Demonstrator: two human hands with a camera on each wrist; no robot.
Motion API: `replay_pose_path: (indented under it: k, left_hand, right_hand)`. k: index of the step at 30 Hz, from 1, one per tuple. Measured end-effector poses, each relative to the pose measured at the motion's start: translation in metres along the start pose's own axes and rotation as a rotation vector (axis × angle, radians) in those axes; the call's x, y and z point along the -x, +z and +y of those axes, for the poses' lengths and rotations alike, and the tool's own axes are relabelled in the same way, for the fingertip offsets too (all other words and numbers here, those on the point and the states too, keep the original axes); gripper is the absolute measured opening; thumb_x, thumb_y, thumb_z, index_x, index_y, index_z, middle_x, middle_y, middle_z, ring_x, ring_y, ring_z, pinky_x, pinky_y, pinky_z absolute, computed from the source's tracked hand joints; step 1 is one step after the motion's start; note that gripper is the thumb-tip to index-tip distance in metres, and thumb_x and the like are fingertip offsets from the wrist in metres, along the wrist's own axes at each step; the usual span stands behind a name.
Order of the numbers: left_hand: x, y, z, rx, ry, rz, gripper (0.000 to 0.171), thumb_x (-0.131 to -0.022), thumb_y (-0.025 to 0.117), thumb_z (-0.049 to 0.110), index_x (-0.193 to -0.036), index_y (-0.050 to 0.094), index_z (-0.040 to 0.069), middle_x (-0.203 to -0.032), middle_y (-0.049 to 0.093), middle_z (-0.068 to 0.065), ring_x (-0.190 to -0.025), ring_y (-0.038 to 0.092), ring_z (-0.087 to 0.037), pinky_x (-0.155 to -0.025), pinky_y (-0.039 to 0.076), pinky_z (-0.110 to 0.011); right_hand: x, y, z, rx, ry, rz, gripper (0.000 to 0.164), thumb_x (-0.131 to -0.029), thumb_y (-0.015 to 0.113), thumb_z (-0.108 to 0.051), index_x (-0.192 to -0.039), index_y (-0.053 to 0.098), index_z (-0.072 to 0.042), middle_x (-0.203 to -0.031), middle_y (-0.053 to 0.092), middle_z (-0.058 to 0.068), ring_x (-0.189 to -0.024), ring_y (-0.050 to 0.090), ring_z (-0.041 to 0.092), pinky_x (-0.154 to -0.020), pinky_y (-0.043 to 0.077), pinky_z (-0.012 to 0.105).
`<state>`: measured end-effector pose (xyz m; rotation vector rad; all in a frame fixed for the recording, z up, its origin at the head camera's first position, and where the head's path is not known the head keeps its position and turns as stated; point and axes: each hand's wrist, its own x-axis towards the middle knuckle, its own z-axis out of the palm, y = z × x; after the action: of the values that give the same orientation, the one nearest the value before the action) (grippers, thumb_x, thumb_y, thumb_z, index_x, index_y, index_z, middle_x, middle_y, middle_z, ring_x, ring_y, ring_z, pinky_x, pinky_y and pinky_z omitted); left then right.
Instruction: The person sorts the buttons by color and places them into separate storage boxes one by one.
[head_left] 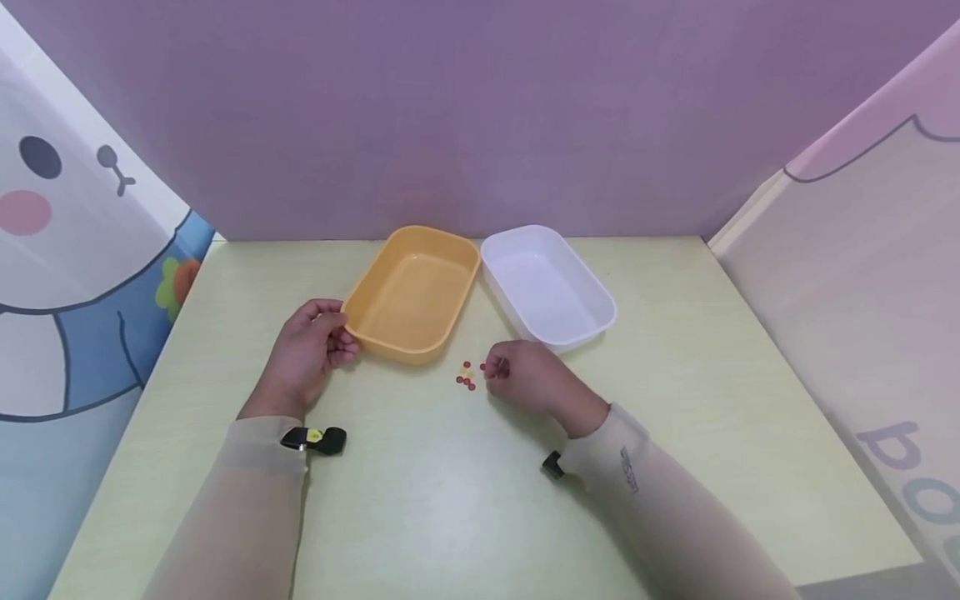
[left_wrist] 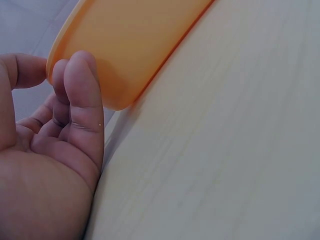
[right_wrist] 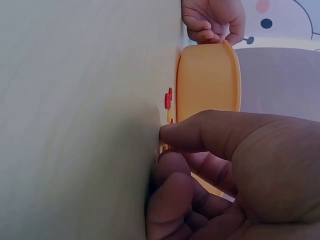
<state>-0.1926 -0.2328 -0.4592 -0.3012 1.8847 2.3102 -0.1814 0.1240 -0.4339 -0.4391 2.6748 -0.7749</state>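
An orange plastic tray [head_left: 358, 312] stands on the table, and my left hand [head_left: 303, 354] pinches its near left corner by the rim. In the left wrist view, fingers lie on both sides of the tray's wall [left_wrist: 125, 60]. Several small red and yellow round pieces [head_left: 467, 382] lie on the table just in front of the tray. Over the right edge of this group is my right hand [head_left: 528, 379], thumb and fingers curled down close to the tabletop. A red piece [head_left: 483, 367] shows right at its fingertips; I cannot tell whether they hold one.
A white tray [head_left: 604, 327] stands right of the orange one, the two rims close together at the back. The pale table [head_left: 442, 500] ends at a purple back wall [head_left: 480, 117]. Printed panels close off the left [head_left: 82, 250] and right [head_left: 847, 275] sides.
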Motion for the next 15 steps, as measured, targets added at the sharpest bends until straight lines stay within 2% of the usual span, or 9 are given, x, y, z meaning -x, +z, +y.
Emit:
replay_pose_path:
  k: [4,15]
  left_hand:
    - [-0.0002,-0.0001,-0.0003,0.000,-0.002,0.004,0.016,-0.118,0.055,0.018,-0.133,0.056,0.015,-0.089,0.068,0.000,-0.077,0.068,-0.012,-0.070,0.065,-0.022]
    - [0.0024,0.0023,0.0024,0.005,-0.005,0.003,0.016,-0.118,0.055,0.017,-0.133,0.056,0.015,-0.089,0.067,-0.001,-0.077,0.068,-0.012,-0.070,0.065,-0.022]
  right_hand:
    - [0.0005,0.0014,0.0023,-0.017,-0.013,0.008,0.012,-0.099,0.081,-0.010,-0.100,0.078,-0.022,-0.095,0.077,-0.006,-0.086,0.065,0.016,-0.076,0.057,0.030]
    - [0.0060,0.0029,0.0023,-0.021,-0.046,0.023,0.010,-0.101,0.081,-0.009,-0.103,0.080,-0.019,-0.092,0.075,-0.005,-0.087,0.065,0.015,-0.082,0.058,0.031]
